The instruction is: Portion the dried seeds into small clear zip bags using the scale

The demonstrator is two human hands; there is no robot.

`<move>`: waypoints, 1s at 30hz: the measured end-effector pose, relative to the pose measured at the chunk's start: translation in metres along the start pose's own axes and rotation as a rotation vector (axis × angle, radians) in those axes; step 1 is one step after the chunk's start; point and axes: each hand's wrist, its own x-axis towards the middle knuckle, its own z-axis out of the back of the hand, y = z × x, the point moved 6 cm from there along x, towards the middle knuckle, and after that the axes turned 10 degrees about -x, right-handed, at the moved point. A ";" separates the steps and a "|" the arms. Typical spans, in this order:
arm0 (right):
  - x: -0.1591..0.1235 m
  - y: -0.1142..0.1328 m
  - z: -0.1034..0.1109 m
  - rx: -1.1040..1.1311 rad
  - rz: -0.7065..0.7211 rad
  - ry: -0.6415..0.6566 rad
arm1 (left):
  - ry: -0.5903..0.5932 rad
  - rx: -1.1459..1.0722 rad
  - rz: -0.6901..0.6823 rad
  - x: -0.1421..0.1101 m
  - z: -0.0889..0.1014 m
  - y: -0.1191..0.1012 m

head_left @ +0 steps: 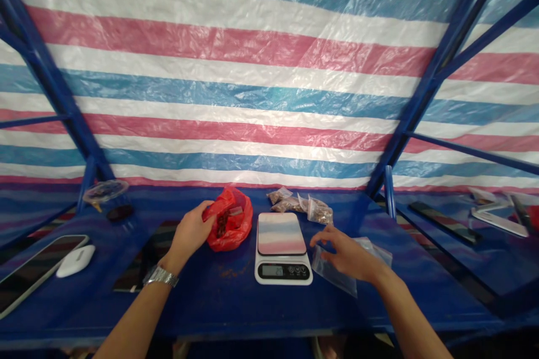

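Observation:
My left hand (pixel 192 233), a metal-banded watch (pixel 160 277) at its wrist, has its fingers closed on the left rim of a red plastic bag (pixel 241 235). The bag's mouth gapes, and dark reddish-brown bits lie inside. To its right stands a white digital scale (pixel 261 258) with a lit display and a bare, shiny square plate (pixel 281 234). Just right of the scale, my right hand (pixel 343 252) hovers over or touches clear flat plastic bags (pixel 337 277). Its fingers are bent but apart, with nothing visible between them.
Behind the scale lie several small filled clear bags (pixel 320 212). At left are a phone (pixel 40 269), a white earbud case (pixel 76 261), a dark flat device (pixel 145 258) and a clear lidded cup (pixel 113 202). Blue metal posts (pixel 415 106) frame the blue table (pixel 219 311) before a striped tarp.

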 end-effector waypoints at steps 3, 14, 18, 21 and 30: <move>0.005 -0.001 -0.002 -0.078 0.019 -0.011 | -0.032 -0.028 0.076 -0.003 0.005 0.006; 0.033 -0.003 0.007 -0.347 -0.095 -0.269 | -0.185 -0.059 -0.098 -0.014 0.014 -0.007; 0.038 0.003 0.009 -0.403 -0.083 -0.335 | -0.120 -0.026 -0.192 -0.015 0.016 -0.020; 0.039 0.010 0.022 -0.360 -0.071 -0.469 | -0.045 -0.091 -0.038 -0.014 0.013 -0.013; 0.046 0.110 0.019 0.479 0.146 -0.587 | -0.172 -0.255 0.018 -0.027 0.015 -0.016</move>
